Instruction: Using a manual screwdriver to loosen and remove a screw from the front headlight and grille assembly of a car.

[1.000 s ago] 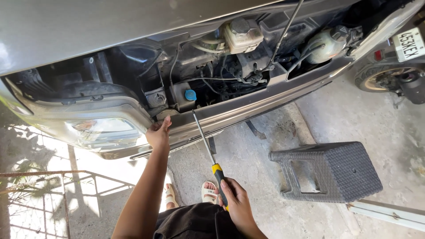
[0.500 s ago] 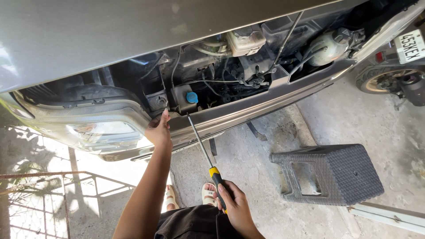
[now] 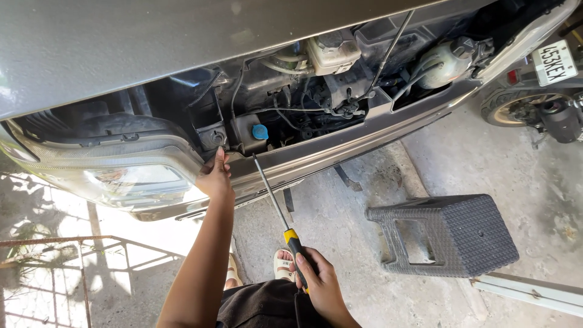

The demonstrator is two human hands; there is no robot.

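Gripping a screwdriver (image 3: 280,212) by its yellow-black handle, the right hand (image 3: 319,282) is closing around it, shaft tip touching the car's front panel (image 3: 340,149) below the blue cap (image 3: 260,131). Left hand (image 3: 214,176) is resting fingers loosely curled, holding nothing, on the panel beside the headlight (image 3: 115,176). Grey stool (image 3: 449,234) is sitting on concrete nearby.

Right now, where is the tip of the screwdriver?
In the head view the screwdriver tip sits at the car's front edge, just below the blue cap and right of the left hand; the right hand holds its handle.
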